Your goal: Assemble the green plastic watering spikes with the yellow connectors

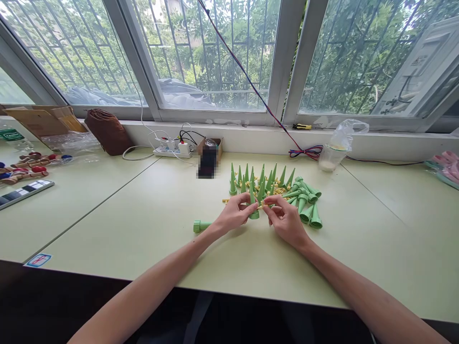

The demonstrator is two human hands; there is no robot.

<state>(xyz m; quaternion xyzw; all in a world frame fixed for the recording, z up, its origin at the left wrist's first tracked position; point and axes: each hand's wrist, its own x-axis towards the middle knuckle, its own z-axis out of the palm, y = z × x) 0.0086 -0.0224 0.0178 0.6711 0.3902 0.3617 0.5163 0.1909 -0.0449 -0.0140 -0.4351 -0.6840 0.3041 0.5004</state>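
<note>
My left hand (234, 214) is curled around a green plastic cone (253, 206) that stands upright on the pale green table (143, 224). My right hand (285, 219) is pinched on a small yellow piece (260, 206) held against the cone's side. Behind them stand several upright green cones (251, 179) among small yellow pieces (276, 189). Several more cones lie in a pile (306, 200) just right of my right hand. One cone lies alone (201, 225) left of my left wrist.
A power strip with cables (172, 149) and a small box (210, 148) sit at the back by the window. A plastic cup in a bag (333, 154) stands back right. A brown pouch (107, 130), wooden toys (25, 167) and a colour strip (23, 192) lie left.
</note>
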